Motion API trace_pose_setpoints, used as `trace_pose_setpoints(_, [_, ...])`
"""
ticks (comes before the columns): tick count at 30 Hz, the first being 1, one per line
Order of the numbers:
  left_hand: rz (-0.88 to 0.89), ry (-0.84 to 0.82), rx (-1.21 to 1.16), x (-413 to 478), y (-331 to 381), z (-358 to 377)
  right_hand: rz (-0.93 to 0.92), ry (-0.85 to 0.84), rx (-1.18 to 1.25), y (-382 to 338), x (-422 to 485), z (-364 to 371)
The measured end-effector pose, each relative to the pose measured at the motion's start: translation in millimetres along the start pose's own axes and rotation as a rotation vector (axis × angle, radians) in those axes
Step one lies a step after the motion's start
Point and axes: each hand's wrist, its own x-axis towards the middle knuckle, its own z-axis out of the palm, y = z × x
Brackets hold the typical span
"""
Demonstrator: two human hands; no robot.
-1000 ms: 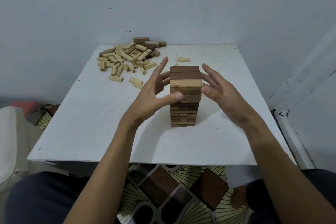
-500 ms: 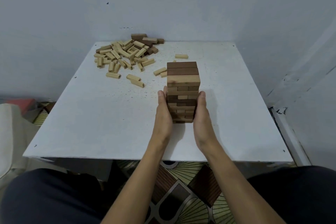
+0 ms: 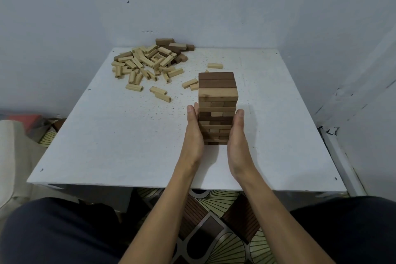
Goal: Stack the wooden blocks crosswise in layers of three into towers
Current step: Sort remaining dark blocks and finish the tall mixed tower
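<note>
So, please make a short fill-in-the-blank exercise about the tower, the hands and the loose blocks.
1. The top layer of the tower shows two dark blocks and ____ light block.
2. The left hand and the right hand press flat against the tower's ____.
3. The pile of loose blocks lies near the far ____ corner of the table.
Missing words: one; sides; left.

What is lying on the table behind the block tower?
One light block lies flat behind the tower, apart from it. A corner of another block peeks past the tower's upper left edge; its rest, and the table right behind, are hidden by the tower.
</note>
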Motion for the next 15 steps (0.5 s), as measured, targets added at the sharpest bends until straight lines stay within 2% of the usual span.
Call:
trace_pose_setpoints(10, [-0.004, -0.010, 0.046, 3, 3, -14, -0.058, 0.003, -0.005, -11, 2, -18])
trace_pose_setpoints(15, [0.086, -0.077, 0.125, 6, 14, -39, -0.110, -0.051, -0.074, -31, 1, -49])
